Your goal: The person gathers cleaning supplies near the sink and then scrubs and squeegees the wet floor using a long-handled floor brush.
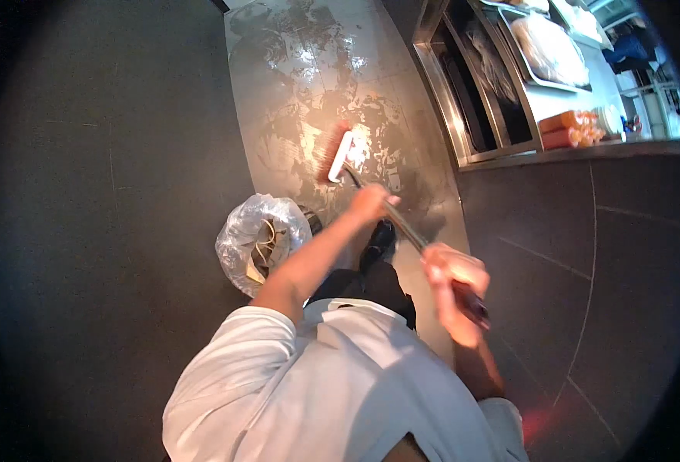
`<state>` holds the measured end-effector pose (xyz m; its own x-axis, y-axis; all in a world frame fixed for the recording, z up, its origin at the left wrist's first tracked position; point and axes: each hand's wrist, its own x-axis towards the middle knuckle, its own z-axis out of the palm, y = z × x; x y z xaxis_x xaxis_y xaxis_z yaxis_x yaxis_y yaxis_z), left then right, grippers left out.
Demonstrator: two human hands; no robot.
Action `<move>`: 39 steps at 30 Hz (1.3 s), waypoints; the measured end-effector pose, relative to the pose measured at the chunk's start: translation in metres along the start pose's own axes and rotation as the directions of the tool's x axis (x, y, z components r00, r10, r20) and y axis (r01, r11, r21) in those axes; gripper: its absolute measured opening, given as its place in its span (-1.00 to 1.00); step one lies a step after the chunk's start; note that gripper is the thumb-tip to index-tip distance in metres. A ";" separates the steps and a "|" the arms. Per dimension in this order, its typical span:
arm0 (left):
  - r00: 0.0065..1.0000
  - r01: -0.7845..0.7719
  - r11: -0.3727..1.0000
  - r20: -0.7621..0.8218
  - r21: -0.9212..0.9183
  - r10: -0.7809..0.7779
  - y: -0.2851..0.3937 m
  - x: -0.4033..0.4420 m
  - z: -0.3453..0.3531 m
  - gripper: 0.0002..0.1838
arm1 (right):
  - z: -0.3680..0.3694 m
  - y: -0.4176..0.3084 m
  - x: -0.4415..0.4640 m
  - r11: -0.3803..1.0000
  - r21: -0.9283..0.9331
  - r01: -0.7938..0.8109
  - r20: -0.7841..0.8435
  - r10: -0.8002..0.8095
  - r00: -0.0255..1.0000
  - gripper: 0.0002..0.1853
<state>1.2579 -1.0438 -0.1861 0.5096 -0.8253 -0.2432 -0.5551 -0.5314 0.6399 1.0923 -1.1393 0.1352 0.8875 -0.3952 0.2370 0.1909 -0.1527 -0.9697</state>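
Both of my hands are wrapped round the long handle of a broom [408,227]. My left hand [371,202] grips the lower shaft, nearer the head. Higher up, my right hand [455,277] is closed near the dark end of the handle. The broom's white head [341,157] is down at the wet floor [278,115] in front of me, and its reddish bristles look blurred. Beside my left forearm stands a bin lined with a clear plastic bag [236,239], with waste inside.
A metal counter [494,160] with open shelves runs along the right. On it are a tray with a plastic-wrapped bundle [548,50] and orange-red packages [569,129]. Dark walls [117,177] flank the narrow wet strip of floor. My black shoe [378,240] is below the handle.
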 end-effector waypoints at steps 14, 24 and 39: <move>0.846 -0.440 0.889 -0.390 -0.125 0.363 0.095 0.089 -0.211 -0.94 | 0.007 -0.138 0.245 0.944 0.156 0.292 0.271 -0.325 0.906 -0.73; 0.794 0.286 0.957 -0.548 -0.046 -0.263 -0.314 0.190 -0.367 -0.88 | 0.213 0.146 0.416 0.987 0.085 0.136 0.204 -0.151 0.967 -0.88; 0.867 -0.496 0.839 -0.187 -0.222 0.463 -0.139 0.350 -0.345 -0.86 | 0.156 0.026 0.538 0.991 -0.116 0.072 0.078 -0.063 0.995 -0.70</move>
<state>1.7406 -1.1927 -0.1085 0.3074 -0.9255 0.2214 -0.5726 0.0060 0.8198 1.6402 -1.2143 0.2284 0.9038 -0.3125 0.2923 0.2045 -0.2846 -0.9366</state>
